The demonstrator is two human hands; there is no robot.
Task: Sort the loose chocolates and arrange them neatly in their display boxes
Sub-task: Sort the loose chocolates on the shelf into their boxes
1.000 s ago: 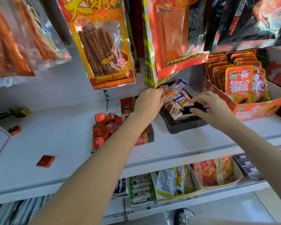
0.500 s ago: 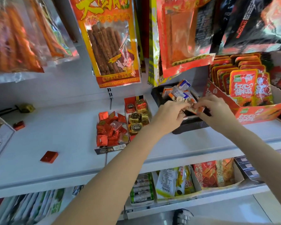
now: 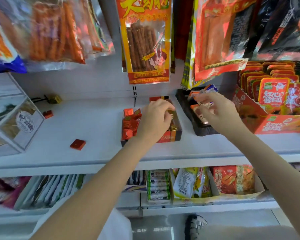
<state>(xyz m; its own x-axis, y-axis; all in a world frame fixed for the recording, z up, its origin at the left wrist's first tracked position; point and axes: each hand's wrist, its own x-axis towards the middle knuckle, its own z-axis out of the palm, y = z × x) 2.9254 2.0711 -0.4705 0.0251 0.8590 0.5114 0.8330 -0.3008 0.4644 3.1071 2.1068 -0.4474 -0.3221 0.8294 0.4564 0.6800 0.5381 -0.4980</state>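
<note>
Left hand (image 3: 154,118) moved; two loose red chocolates (image 3: 77,144).

Head view looks down, close, at a somewhat blurred shelf (image 3: 97,129).

Left arm: bare, enters from 7 o'clock and reaches up toward 12 o'clock.
Left hand (image 3: 154,116): back facing the camera, fingers curled, tips pinching a small gold-wrapped piece.
Right arm: bare, enters from 4 o'clock and angles toward 11 o'clock.
Right hand (image 3: 215,111): blurred, fingers bent, pinching a small shiny wrapper at its fingertips.
Spacing: hands near each other, apart, not touching.
</note>
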